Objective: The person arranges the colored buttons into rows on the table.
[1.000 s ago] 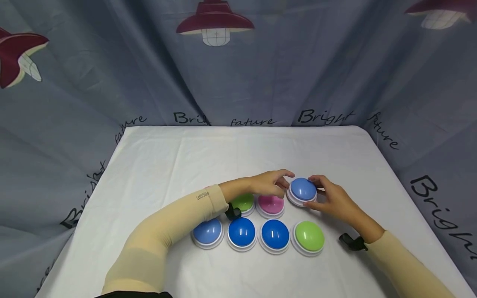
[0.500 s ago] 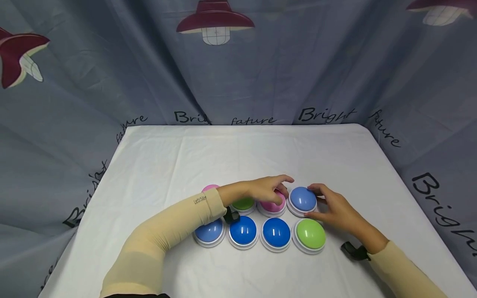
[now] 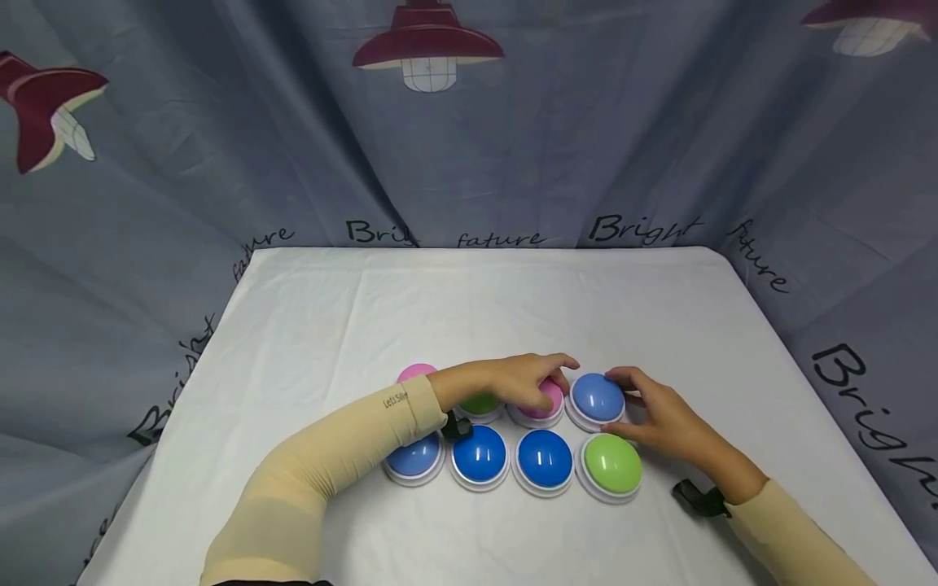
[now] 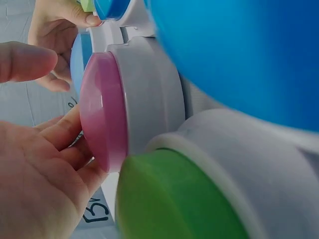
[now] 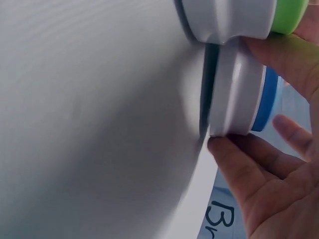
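My right hand [image 3: 663, 411] grips a light blue dome button [image 3: 597, 396] by its white base, thumb at the near side and fingers at the far side. It stands at the right end of the back row. My left hand [image 3: 519, 381] reaches over a pink dome button [image 3: 553, 396] beside it. In the left wrist view, the fingers touch the far rim of the pink button [image 4: 102, 109], and the thumb [image 4: 30, 61] is held away from it. A green button [image 3: 479, 404] is partly covered by the left wrist. A lime green button [image 3: 612, 464] stands just in front of the light blue one.
The front row also has two dark blue buttons [image 3: 479, 453] and a light blue button [image 3: 414, 457] under the left sleeve. Another pink button [image 3: 418, 371] peeks out behind the left forearm. A white cloth [image 3: 469, 301] covers the table; a grey curtain [image 3: 513, 146] hangs behind it.
My right hand has drawn the light blue button nearer, into line with the back row and close to the lime green one. My left hand has shifted slightly nearer, over the pink button.
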Demonstrator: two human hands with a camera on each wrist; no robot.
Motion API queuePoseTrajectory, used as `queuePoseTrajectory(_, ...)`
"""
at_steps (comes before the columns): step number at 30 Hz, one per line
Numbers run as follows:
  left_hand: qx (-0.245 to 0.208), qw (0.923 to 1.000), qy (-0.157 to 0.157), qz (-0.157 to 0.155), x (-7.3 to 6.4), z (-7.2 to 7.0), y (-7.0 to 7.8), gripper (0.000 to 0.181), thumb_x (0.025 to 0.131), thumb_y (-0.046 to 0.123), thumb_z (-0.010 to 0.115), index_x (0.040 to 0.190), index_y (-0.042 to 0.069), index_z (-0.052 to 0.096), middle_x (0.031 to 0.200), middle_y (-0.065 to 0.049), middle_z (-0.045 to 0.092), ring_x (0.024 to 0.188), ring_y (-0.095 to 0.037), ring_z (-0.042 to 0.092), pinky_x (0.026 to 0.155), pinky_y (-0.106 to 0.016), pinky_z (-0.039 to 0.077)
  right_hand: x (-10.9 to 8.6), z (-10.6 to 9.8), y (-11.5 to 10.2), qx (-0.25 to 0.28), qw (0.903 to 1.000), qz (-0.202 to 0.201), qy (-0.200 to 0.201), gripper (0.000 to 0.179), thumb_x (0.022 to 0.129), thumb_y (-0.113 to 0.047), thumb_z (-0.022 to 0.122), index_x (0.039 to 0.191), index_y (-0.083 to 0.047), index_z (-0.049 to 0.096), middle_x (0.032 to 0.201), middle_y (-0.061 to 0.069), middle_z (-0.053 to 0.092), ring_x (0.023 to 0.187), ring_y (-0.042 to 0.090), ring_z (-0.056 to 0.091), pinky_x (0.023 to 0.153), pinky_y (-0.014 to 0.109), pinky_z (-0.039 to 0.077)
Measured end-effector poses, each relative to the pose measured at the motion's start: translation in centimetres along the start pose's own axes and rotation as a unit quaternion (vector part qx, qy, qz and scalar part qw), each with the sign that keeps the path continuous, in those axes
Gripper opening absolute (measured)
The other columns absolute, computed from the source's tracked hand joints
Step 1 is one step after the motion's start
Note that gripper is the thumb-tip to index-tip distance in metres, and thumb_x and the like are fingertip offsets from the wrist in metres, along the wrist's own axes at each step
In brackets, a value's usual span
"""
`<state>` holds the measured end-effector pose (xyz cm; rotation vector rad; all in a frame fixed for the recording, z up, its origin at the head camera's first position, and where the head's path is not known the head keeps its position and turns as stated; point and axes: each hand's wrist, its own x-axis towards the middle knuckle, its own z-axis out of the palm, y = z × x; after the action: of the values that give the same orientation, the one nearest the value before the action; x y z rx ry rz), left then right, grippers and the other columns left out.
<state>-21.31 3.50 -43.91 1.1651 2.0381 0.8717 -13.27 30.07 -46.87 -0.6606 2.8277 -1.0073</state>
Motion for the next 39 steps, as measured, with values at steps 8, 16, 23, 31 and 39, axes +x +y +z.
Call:
queuePoseTrajectory(8, 0.025, 0.9995, -0.018, -0.007, 0.2, 0.0, 0.3, 0.070, 0.087, 0.010, 0.060, 0.150, 0.004, 0.031, 0.131, -0.007, 0.060, 0.113, -0.010, 0.055, 0.094, -0.018, 0.043, 0.2, -0.2, 0.0, -0.003, 0.9998, 0.007, -0.019, 0.083, 0.072, -0.025, 0.090, 0.136, 0.001, 0.044, 0.131, 0.020, 0.056, 0.116, 0.039, 0.058, 0.092, 0.051, 0.049)
queuePoseTrajectory(16, 0.073, 0.9962, -0.045, -0.011, 1.1, 0.1, 0.4, 0.075, 0.089, 0.016, 0.063, 0.152, 0.005, 0.026, 0.134, -0.005, 0.057, 0.114, -0.011, 0.054, 0.095, -0.019, 0.043, 0.4, -1.9, 0.2, -0.005, 0.9968, -0.024, -0.076, 0.080, 0.075, -0.027, 0.088, 0.136, 0.002, 0.045, 0.133, 0.016, 0.056, 0.119, 0.036, 0.057, 0.096, 0.050, 0.046)
queuePoseTrajectory(23, 0.213, 0.9758, -0.012, -0.049, 1.7, -0.5, 0.9, 0.074, 0.091, 0.042, 0.062, 0.153, 0.012, 0.033, 0.138, -0.002, 0.057, 0.121, -0.013, 0.055, 0.104, -0.035, 0.042, 2.0, -3.0, -0.3, -0.014, 0.9934, -0.007, -0.114, 0.081, 0.078, -0.041, 0.083, 0.137, 0.000, 0.047, 0.130, 0.016, 0.059, 0.120, 0.037, 0.056, 0.099, 0.058, 0.043)
queuePoseTrajectory(31, 0.368, 0.9223, 0.057, -0.103, 1.1, -2.2, 0.2, 0.078, 0.092, 0.063, 0.051, 0.155, 0.020, 0.034, 0.151, 0.000, 0.044, 0.137, -0.020, 0.040, 0.113, -0.042, 0.030, 5.0, -3.8, -1.6, -0.089, 0.9938, 0.010, -0.067, 0.075, 0.085, -0.044, 0.076, 0.143, -0.006, 0.047, 0.141, 0.018, 0.052, 0.129, 0.040, 0.048, 0.099, 0.062, 0.041)
queuePoseTrajectory(39, 0.372, 0.9049, 0.141, -0.152, -1.9, -5.0, -2.5, 0.081, 0.091, 0.069, 0.047, 0.157, 0.026, 0.028, 0.159, -0.004, 0.032, 0.144, -0.026, 0.030, 0.116, -0.049, 0.021, 6.7, -5.1, -1.5, -0.185, 0.9821, 0.006, 0.036, 0.085, 0.082, -0.062, 0.069, 0.150, -0.018, 0.043, 0.150, 0.018, 0.043, 0.136, 0.042, 0.037, 0.100, 0.069, 0.034)
